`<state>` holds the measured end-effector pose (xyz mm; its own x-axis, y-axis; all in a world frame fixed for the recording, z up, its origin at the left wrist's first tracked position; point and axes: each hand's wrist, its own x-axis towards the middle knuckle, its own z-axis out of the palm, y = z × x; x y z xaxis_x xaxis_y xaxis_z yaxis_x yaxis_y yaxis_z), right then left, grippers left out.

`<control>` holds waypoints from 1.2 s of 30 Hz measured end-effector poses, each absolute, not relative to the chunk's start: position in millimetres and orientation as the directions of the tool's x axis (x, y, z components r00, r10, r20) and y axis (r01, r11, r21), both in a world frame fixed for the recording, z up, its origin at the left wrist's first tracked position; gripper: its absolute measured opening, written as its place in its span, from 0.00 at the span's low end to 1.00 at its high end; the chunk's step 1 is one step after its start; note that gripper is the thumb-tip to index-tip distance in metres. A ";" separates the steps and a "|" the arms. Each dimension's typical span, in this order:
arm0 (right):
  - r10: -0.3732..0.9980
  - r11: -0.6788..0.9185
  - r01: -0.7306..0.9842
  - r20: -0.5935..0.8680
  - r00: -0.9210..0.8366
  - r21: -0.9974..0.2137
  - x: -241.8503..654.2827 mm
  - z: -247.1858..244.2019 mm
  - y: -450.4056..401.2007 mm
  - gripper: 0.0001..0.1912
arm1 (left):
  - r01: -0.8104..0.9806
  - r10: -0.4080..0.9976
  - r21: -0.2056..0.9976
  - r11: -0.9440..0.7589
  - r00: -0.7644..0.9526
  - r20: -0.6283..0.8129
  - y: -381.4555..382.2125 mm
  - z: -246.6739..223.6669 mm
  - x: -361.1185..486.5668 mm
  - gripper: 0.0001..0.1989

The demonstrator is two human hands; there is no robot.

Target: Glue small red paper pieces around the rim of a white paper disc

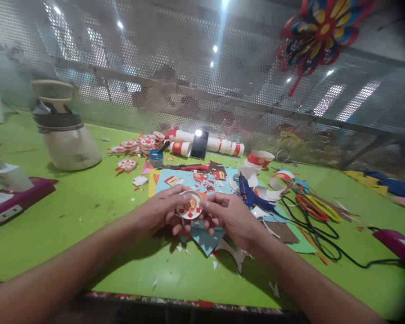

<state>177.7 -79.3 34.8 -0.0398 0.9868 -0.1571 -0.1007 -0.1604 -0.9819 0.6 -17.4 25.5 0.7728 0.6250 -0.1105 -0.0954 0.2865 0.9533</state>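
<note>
A round white paper cup base with a rim, small red pieces round its face and an orange-yellow printed centre is held over the table. My left hand grips it from the left, thumb on its upper face and fingers beneath. At the opposite rim, my right hand is closed with thumb and forefinger against the edge. A bit of orange shows beside those fingertips; whether it is a separate piece I cannot tell. Blue paper lies below the hands. Just right of my right hand rests a blue glue gun.
Decorated discs are piled at the back left near a blue jar. A phone leans on a row of paper cups. Scissors and a black cable lie right. A large jug stands left.
</note>
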 end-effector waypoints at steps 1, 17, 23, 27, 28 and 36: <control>0.988 -0.152 -0.118 -0.149 -0.035 -0.981 177.5 34.1 -79.1 0.19 | -0.100 0.643 0.957 0.272 0.759 -0.103 -17.6 25.4 1.2 0.10; 0.988 -0.154 -0.171 -0.150 -0.036 -0.973 175.9 24.3 -79.0 0.18 | -0.147 0.752 0.978 0.146 0.659 -0.013 -13.0 20.1 1.1 0.09; 0.984 -0.176 -0.130 -0.175 -0.022 -0.976 173.5 26.1 -80.0 0.19 | -0.078 0.774 0.988 0.130 0.631 -0.052 -13.1 19.4 1.6 0.11; 0.990 -0.139 0.020 -0.138 0.044 -0.990 177.3 31.2 -78.7 0.18 | -0.089 0.772 0.988 0.130 0.634 -0.044 -11.8 19.8 1.4 0.10; 0.992 -0.105 0.078 -0.099 0.075 -0.991 180.2 34.4 -78.5 0.18 | -0.103 0.772 0.984 0.145 0.634 -0.047 -11.5 19.9 1.3 0.10; 0.811 0.179 0.603 0.463 0.357 -0.777 259.8 79.1 -72.5 0.14 | -0.096 0.772 0.963 0.250 0.620 -0.139 -8.9 16.6 -2.6 0.17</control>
<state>259.8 -72.5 79.1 0.3567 0.8113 0.4633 0.6030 0.1789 -0.7775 -2.6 -8.9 16.6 0.6201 0.7721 -0.1392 -0.0955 0.2504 0.9634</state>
